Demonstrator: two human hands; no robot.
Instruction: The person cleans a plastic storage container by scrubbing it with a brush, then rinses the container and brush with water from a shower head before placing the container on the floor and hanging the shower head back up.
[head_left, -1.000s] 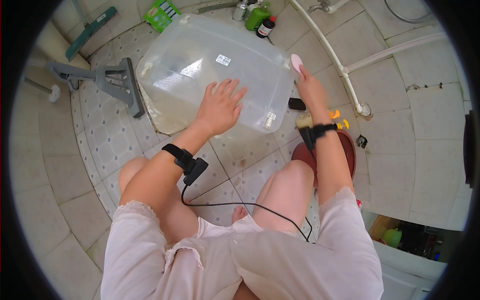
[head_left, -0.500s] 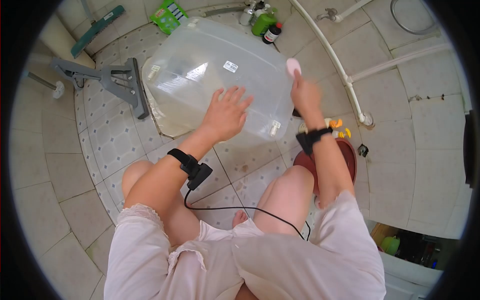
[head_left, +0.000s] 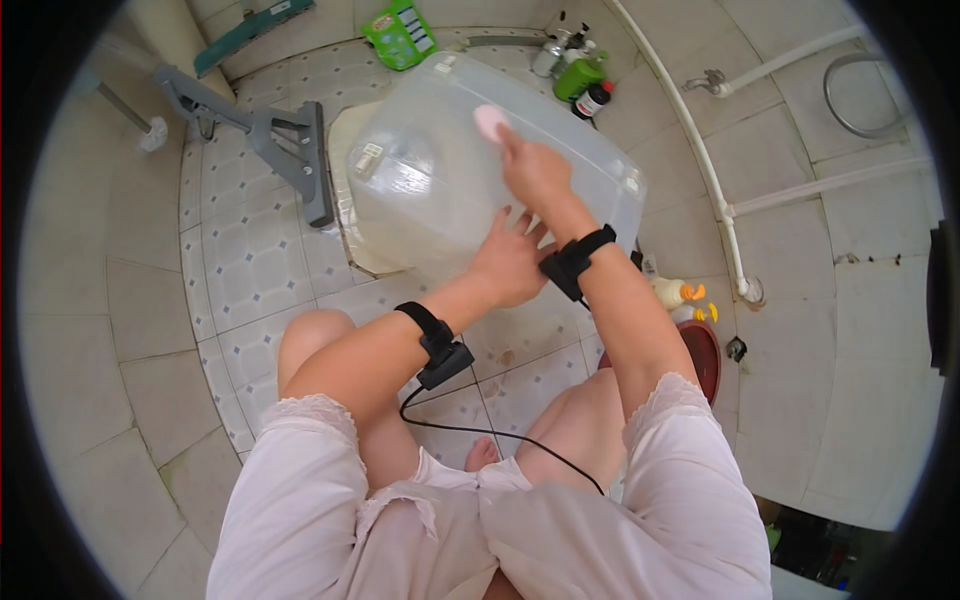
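A large translucent plastic box (head_left: 440,130) with white latches at its corners stands on the tiled floor in front of me. My left hand (head_left: 508,262) rests with spread fingers on its near side. My right hand (head_left: 538,178) grips a pink oval brush (head_left: 490,122) over the box's flat face; its underside is hidden. Both wrists wear black straps with small modules, and a black cable runs from the left one.
A grey mop head (head_left: 300,160) and a green brush (head_left: 250,35) lie at the left. Behind the box are a green packet (head_left: 400,35) and several bottles (head_left: 580,75). A red basin (head_left: 703,350) and yellow-topped pump bottles (head_left: 680,293) stand at the right, near wall pipes (head_left: 715,190).
My right hand has swung from the box's right edge to over its middle with the pink brush. The view has shifted, and my left hand stays on the box, now nearer its front edge.
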